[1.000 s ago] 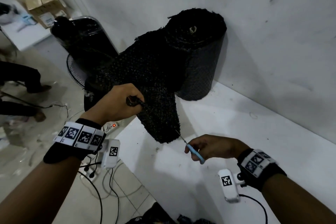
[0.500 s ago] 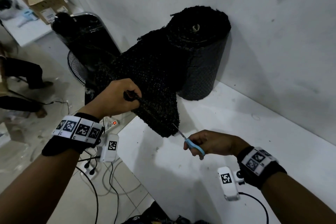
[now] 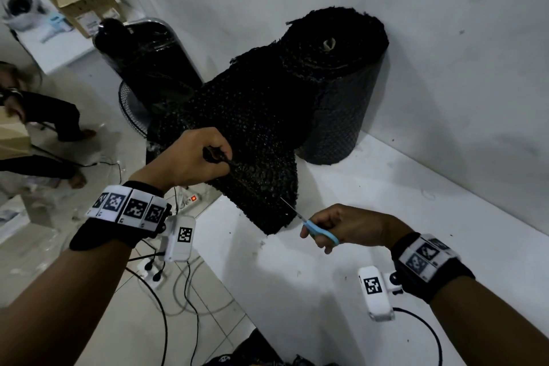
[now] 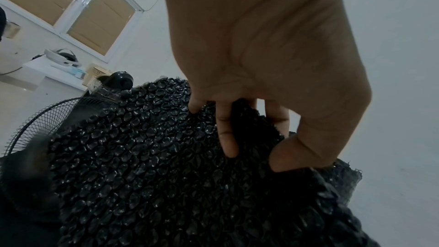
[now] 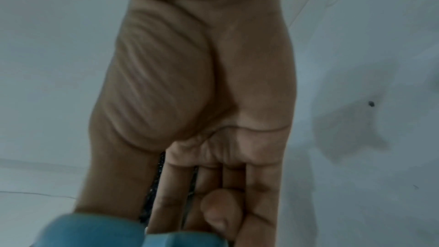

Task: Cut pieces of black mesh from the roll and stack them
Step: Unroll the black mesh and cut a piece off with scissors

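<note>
Black bubbly mesh (image 3: pixel 252 140), unrolled from the upright roll (image 3: pixel 335 83) at the white bench's (image 3: pixel 371 217) back edge, is pinched taut in the left hand's (image 3: pixel 190 157) grip while the right hand (image 3: pixel 341 227) grips blue-handled scissors (image 3: pixel 315 227) at its hanging edge, so the cut seems about to start and next needs the blades fed into the mesh.

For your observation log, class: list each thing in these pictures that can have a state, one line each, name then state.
mesh roll: upright against the wall, partly unrolled.
loose mesh sheet: pulled out from the roll, held up, uncut at the scissors.
left hand: grips the sheet's edge.
right hand: holds the scissors.
scissors: blades at the sheet's lower edge.
power strip: red light on.
</note>
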Motion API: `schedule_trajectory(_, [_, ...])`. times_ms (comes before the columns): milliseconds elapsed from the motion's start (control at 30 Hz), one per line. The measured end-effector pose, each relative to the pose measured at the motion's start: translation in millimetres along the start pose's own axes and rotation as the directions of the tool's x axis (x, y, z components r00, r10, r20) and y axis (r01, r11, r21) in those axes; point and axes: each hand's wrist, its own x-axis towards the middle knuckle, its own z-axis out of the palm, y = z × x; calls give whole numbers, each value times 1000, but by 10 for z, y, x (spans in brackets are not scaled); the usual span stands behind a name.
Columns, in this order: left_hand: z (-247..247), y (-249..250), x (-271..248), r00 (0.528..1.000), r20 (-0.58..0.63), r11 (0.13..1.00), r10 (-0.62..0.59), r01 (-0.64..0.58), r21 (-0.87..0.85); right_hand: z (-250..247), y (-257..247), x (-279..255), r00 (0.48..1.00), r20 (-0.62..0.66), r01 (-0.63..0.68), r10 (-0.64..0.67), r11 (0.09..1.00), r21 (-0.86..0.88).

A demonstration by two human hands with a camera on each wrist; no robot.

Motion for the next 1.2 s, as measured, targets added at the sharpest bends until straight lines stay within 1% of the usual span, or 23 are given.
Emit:
schedule_trajectory(267, [-9,-1,31,1000,15,1000,-3,3,-19,-37,-111,21,1000,-9,22,-23,1000,-14])
schedule_trajectory(467, [-18,34,49,999,54,1000,0,1,-16,-37,-217,34,999,-11,34,-35,999,-35])
schedule_trajectory(633, [-26,50,53,998,69,1000,9,-8,-22,-23,-260,57,999,-20,46,-46,999,0])
schedule_trajectory(800, [-22,41,65,997,73,999,0,2,-35,-38,-298,76,999,-22,41,-42,999,-28])
schedule_trajectory(967, [-34,33,67,997,71,999,14,-11,-42,-51,-317,98,997,-38,64,-62,996,59])
schedule_trajectory(1100, [-33,31,75,997,75,999,-1,4,-45,-73,-311,127,997,-40,68,-67,997,41])
schedule_trajectory(1200, [-43,27,65,997,74,999,-4,8,-53,-59,-344,150,996,-31,90,-87,992,89])
